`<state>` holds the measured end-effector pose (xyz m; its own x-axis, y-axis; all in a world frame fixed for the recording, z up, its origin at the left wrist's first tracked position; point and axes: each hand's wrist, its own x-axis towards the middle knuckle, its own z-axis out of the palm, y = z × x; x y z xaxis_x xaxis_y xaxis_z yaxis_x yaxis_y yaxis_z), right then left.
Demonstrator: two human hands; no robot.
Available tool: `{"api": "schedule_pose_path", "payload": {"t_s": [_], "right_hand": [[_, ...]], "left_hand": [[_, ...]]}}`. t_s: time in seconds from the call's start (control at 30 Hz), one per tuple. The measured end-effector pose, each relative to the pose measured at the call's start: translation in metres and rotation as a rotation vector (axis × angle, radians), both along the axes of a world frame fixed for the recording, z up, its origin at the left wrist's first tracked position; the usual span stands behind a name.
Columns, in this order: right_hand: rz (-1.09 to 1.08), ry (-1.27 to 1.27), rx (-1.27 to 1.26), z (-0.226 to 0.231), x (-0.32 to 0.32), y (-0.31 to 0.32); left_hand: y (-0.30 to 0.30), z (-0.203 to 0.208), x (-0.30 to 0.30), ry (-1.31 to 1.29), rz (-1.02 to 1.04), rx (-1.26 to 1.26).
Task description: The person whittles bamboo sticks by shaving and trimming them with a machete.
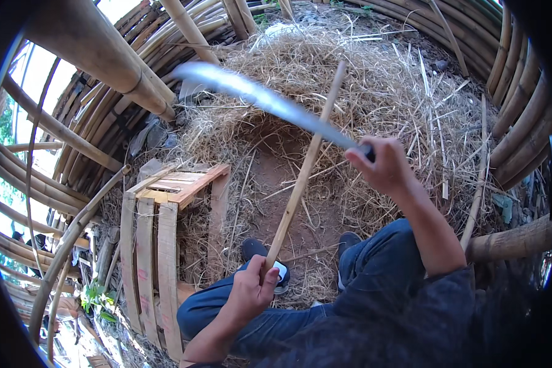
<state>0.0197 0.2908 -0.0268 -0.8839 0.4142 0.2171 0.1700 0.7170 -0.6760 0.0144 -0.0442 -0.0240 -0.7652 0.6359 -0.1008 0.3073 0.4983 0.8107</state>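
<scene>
My left hand (250,291) is closed around the lower end of a long bamboo stick (296,190), which slants up and away to the right in front of me. My right hand (381,164) grips the dark handle of a machete (260,98). Its long curved blade points to the upper left and is smeared by motion. The blade crosses the upper part of the stick; whether it touches the wood I cannot tell.
A slatted wooden crate (159,245) stands close on my left. Dry straw (374,98) is heaped ahead and around bare soil (276,178). A thick bamboo pole (98,49) leans in at upper left. Bamboo rails (524,122) form walls on both sides.
</scene>
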Motion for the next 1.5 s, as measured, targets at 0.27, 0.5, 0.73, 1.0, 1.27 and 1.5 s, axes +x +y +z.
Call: {"api": "schedule_pose_path", "payload": {"t_s": [0.27, 0.5, 0.73, 1.0, 1.27, 1.5], "right_hand": [[0.418, -0.083, 0.300, 0.014, 0.004, -0.058], [0.500, -0.087, 0.385, 0.011, -0.001, -0.071], [0.436, 0.047, 0.378, 0.004, 0.000, -0.054], [0.357, 0.107, 0.538, -0.001, 0.001, -0.039], [0.281, 0.163, 0.555, -0.004, -0.001, -0.023], [0.191, 0.138, 0.571, -0.008, -0.003, -0.004]], "left_hand": [[0.002, -0.019, 0.001, -0.308, -0.010, 0.175], [0.001, -0.020, 0.002, -0.404, -0.084, 0.148], [0.008, -0.004, 0.002, -0.342, -0.037, 0.074], [0.011, 0.010, 0.003, -0.303, -0.068, 0.049], [0.000, 0.000, 0.000, -0.394, -0.104, 0.137], [-0.002, 0.005, -0.001, -0.348, -0.088, 0.116]]}}
